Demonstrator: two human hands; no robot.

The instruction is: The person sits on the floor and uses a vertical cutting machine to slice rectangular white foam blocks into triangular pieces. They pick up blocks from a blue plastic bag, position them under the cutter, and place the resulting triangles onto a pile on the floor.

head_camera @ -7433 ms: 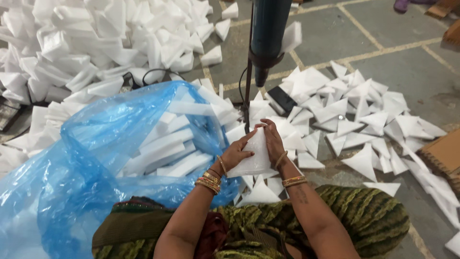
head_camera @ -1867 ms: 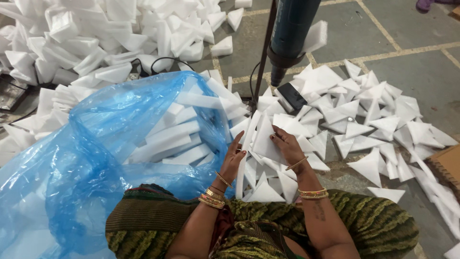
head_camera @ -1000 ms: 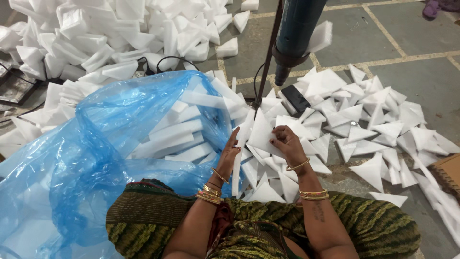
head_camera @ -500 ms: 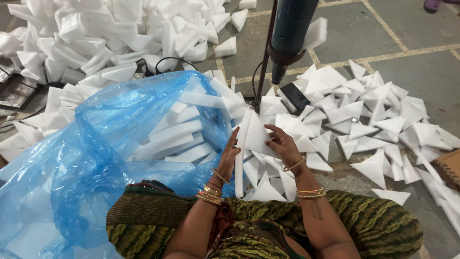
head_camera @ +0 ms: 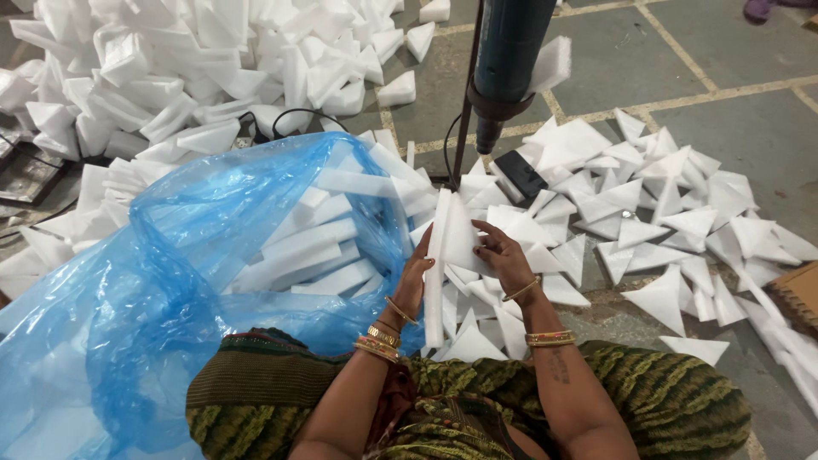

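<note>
A stack of white foam triangles (head_camera: 445,247) stands on edge between my two hands, just in front of my lap. My left hand (head_camera: 415,277) presses flat against the stack's left face. My right hand (head_camera: 503,255) holds its right face with the fingers spread over the top piece. To the left gapes a big blue plastic bag (head_camera: 170,281) with several stacked foam bars (head_camera: 315,255) inside. More loose foam triangles (head_camera: 648,213) lie scattered on the floor to the right.
A dark teal power tool (head_camera: 509,60) on a thin stand (head_camera: 464,94) rises just beyond the stack, with a black phone (head_camera: 520,175) on the foam beside it. A heap of foam offcuts (head_camera: 170,77) fills the upper left. A cardboard box edge (head_camera: 797,294) shows at right.
My hands gathered loose triangles off the floor, pressed them together and turned the stack upright on edge, shifting it slightly left toward the bag's mouth.
</note>
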